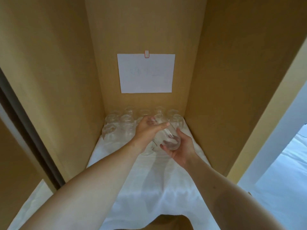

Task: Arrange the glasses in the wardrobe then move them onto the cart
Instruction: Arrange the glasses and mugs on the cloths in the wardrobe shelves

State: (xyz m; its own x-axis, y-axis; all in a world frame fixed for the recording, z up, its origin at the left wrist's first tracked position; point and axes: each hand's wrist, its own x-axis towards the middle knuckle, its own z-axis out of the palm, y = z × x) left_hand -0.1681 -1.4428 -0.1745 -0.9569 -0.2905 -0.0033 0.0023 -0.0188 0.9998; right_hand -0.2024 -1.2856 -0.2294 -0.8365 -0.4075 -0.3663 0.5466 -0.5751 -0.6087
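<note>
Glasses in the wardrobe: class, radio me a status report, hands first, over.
Left hand and right hand both grip one tilted glass. Other glasses grouped at back on white cloth. Nothing blocking. Over.

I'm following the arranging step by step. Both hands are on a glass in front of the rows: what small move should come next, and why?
Probably set the tilted glass upright beside the rows of glasses at the back. The left hand and right hand both grip it above the white cloth, and there is open space on the right of the rows.
</note>
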